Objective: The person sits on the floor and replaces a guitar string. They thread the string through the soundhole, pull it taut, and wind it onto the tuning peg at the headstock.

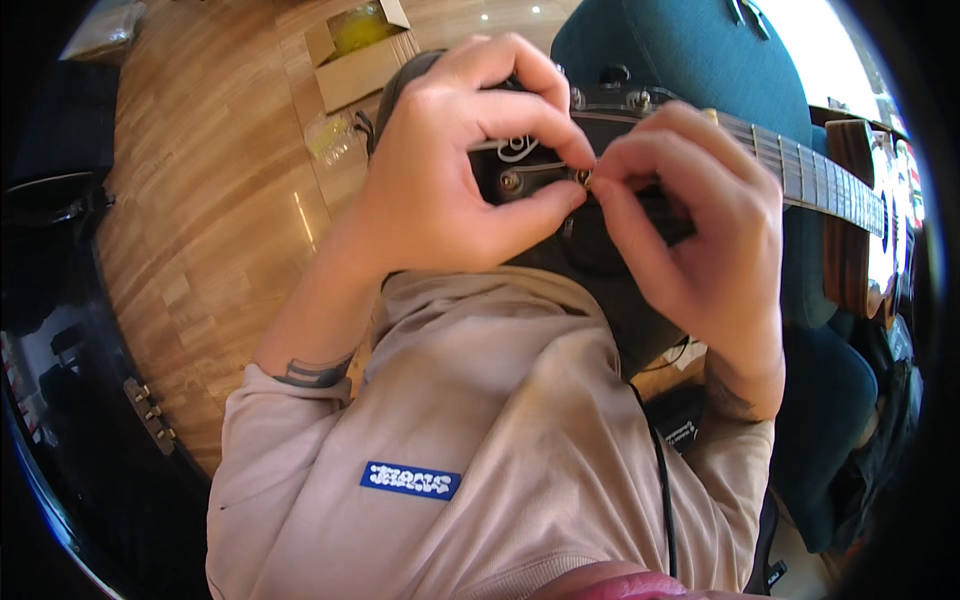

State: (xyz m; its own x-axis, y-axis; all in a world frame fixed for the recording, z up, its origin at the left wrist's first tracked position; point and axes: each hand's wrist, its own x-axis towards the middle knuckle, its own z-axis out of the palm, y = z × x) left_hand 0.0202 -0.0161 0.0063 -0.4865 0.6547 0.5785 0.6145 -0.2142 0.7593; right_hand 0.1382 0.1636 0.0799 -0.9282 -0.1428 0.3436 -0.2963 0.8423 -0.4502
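A guitar lies across my lap, its dark headstock (535, 180) under my hands and its fretted neck (825, 185) running off to the right. My left hand (450, 160) curves over the headstock, with thumb and forefinger tips on either side of a metal tuning post (583, 177). Close against them, my right hand (690, 200) pinches thumb and forefinger together at the same post. Whatever lies in that pinch is too small to make out. More tuning posts show nearby, one being a left-hand post (510, 181). The headstock's far edge is partly hidden by my fingers.
The guitar's wooden body (850, 215) rests at the right, beside a teal chair (690, 50). On the wooden floor (215, 180) stands an open cardboard box (365, 65) with something yellow inside. A black glossy case-like object (90, 350) with metal fittings stands at the left.
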